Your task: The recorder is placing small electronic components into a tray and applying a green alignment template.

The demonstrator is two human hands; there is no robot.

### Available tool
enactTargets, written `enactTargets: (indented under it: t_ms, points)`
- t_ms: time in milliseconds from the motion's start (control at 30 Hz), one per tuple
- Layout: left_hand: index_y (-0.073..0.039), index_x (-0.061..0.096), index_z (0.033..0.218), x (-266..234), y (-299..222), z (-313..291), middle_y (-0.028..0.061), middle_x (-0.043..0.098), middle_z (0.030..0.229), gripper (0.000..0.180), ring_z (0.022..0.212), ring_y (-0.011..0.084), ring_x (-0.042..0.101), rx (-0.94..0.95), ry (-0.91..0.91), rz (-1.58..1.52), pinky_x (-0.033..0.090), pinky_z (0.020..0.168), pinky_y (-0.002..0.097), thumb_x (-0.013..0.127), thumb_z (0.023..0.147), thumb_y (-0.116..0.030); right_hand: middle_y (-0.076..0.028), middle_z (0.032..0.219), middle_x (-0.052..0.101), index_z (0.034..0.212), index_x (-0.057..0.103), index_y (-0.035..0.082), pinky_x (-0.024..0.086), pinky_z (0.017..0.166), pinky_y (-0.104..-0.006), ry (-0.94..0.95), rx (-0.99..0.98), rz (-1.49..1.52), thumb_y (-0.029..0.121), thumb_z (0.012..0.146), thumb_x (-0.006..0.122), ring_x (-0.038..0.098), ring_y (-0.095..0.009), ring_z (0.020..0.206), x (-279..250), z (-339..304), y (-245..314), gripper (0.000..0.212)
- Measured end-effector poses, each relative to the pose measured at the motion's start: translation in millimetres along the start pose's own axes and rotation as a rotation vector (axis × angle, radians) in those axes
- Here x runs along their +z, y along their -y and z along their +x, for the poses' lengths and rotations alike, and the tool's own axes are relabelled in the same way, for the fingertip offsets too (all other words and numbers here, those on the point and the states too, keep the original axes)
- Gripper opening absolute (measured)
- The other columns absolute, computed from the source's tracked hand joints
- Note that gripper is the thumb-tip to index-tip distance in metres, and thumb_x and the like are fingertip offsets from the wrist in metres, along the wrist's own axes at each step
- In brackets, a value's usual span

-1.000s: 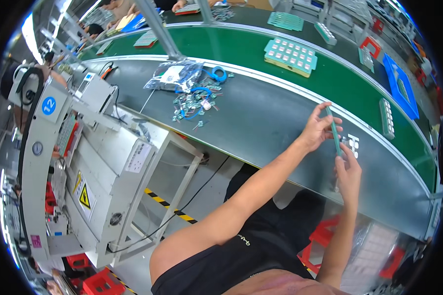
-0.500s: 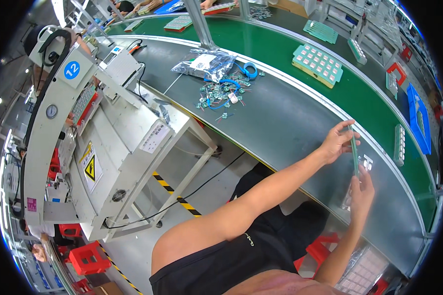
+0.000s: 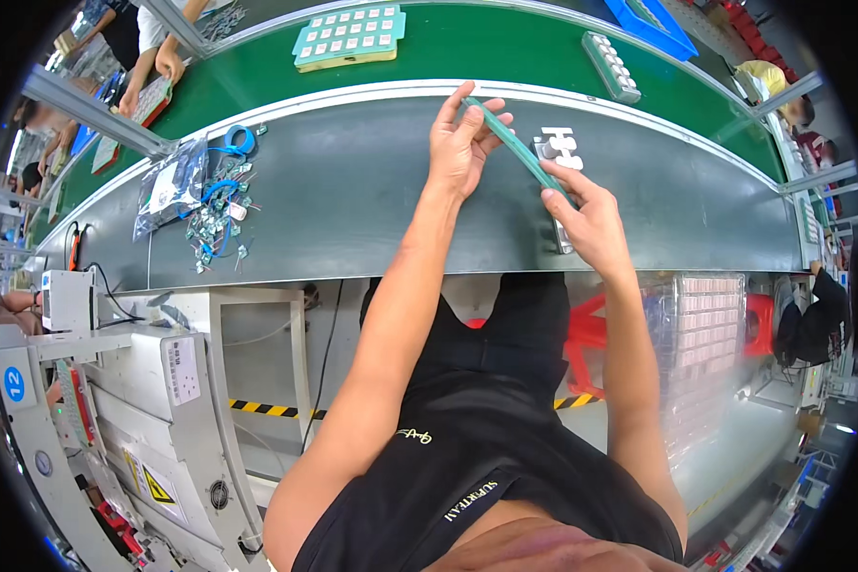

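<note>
A thin green panel, seen nearly edge-on, slants from upper left to lower right above the grey worktop. My left hand grips its far left end, thumb on the near side and fingers round the edge. My right hand pinches the lower right end between thumb and fingers. Behind and partly below the panel is a narrow holder with white pieces; the panel and my right hand cover its middle.
A green conveyor runs beyond the worktop, carrying a light-green tray of white squares and a narrow block with white parts. Small wired circuit boards, blue tape and a silver bag lie left. A white machine stands lower left.
The view has swung right, bringing my hands nearer the middle of the picture. The panel, upright in the picture before, now slants. Both hands keep hold of its ends.
</note>
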State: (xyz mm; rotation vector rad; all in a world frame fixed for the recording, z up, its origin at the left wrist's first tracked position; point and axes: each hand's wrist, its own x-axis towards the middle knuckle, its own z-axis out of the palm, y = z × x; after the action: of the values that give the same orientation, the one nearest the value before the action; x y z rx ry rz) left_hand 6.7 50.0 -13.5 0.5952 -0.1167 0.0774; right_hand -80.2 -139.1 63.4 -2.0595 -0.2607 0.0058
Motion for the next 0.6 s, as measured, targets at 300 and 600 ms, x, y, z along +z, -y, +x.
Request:
enactTargets:
  t_ms: [300, 600]
  points:
    - [-0.014, 0.038, 0.147, 5, -3, -4, 0.0236, 0.066, 0.119, 0.056, 0.101, 0.0333, 0.07, -0.084, 0.054, 0.113, 0.062, 0.083, 0.0455, 0.064, 0.098, -0.016, -0.015, 0.088, 0.07, 0.13, 0.065, 0.006, 0.05, 0.07, -0.0328, -0.024, -0.005, -0.053, 0.017, 0.09, 0.066, 0.061, -0.016, 0.071, 1, -2, -6, 0.041]
    - [-0.012, 0.034, 0.148, 8, 1, -2, 0.0224, 0.068, 0.112, 0.057, 0.094, 0.0322, 0.072, -0.021, 0.025, 0.092, 0.063, 0.075, 0.0432, 0.062, 0.099, -0.013, -0.011, 0.088, 0.07, 0.133, 0.062, 0.007, 0.05, 0.069, -0.0321, -0.123, -0.142, -0.053, 0.017, 0.089, 0.068, 0.06, -0.016, 0.07, 3, 1, -12, 0.046]
